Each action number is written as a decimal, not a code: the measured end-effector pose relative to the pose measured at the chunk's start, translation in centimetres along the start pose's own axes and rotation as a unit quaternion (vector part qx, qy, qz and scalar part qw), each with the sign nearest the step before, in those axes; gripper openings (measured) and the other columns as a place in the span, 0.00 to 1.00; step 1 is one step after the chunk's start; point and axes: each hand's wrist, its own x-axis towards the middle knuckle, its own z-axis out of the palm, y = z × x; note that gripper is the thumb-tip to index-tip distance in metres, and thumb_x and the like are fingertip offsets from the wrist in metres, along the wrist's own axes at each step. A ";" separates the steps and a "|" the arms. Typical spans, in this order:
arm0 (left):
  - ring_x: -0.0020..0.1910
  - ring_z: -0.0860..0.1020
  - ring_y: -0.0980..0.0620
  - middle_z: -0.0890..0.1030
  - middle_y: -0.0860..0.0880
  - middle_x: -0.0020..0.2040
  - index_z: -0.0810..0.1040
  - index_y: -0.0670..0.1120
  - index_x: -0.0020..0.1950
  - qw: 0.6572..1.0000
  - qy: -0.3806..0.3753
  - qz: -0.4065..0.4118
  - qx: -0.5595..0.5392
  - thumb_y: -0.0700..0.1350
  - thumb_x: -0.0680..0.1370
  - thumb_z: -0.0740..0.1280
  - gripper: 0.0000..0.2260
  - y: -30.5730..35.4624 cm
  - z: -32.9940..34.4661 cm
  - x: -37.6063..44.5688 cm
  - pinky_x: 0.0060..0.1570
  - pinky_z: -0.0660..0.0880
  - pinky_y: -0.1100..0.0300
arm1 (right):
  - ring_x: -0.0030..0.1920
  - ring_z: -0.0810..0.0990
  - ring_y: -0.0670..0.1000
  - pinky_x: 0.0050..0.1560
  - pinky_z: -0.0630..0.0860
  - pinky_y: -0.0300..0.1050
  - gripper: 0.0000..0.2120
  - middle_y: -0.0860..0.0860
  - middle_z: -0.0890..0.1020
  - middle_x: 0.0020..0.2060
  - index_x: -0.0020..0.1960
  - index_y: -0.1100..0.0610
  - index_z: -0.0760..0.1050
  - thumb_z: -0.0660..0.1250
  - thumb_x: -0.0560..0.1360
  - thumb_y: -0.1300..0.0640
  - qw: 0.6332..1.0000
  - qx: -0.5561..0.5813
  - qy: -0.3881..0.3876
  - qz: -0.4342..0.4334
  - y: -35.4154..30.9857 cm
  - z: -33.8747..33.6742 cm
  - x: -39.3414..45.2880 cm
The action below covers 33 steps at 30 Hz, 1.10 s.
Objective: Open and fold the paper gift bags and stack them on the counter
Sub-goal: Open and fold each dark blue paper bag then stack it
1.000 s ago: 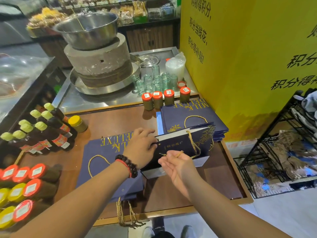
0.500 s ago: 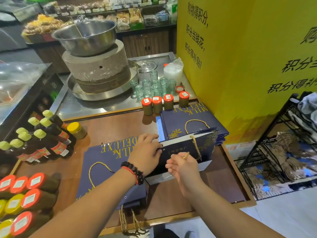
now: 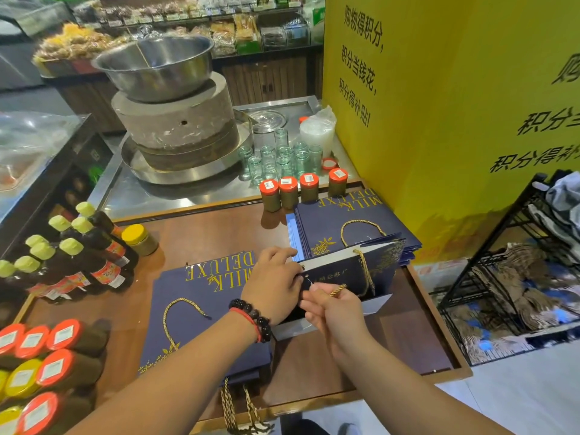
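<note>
A navy paper gift bag with gold print stands partly opened on the wooden counter, its mouth facing me. My left hand grips the bag's near left rim. My right hand pinches the end of its gold rope handle beside a hole in the rim. A stack of flat navy bags lies to the left under my left forearm. A second flat stack lies behind the open bag.
Dark bottles with green caps and red-lidded jars line the counter's left side. Several red-lidded jars stand at the back. A stone mill with a steel bowl sits beyond, a yellow wall and black wire rack to the right.
My right hand turned over and closed on the gold rope end, bringing it up to the bag's rim. My left hand kept its hold on the rim.
</note>
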 end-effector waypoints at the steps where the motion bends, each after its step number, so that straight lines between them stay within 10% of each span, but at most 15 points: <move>1: 0.67 0.60 0.50 0.72 0.52 0.68 0.82 0.47 0.55 1.000 0.000 0.000 -0.001 0.45 0.79 0.63 0.10 0.0 0.0 0.0 0.67 0.63 0.54 | 0.37 0.83 0.49 0.37 0.79 0.39 0.03 0.57 0.84 0.42 0.52 0.61 0.77 0.66 0.78 0.63 1.000 0.001 0.002 -0.004 0.0 0.1 0.0; 33: 0.62 0.61 0.53 0.77 0.51 0.62 0.84 0.45 0.49 0.999 0.039 0.023 -0.007 0.43 0.76 0.65 0.09 -0.4 0.6 -0.2 0.62 0.70 0.50 | 0.25 0.75 0.47 0.27 0.71 0.40 0.05 0.55 0.81 0.33 0.49 0.64 0.79 0.67 0.78 0.61 0.998 -0.040 0.026 -0.033 0.6 1.0 1.4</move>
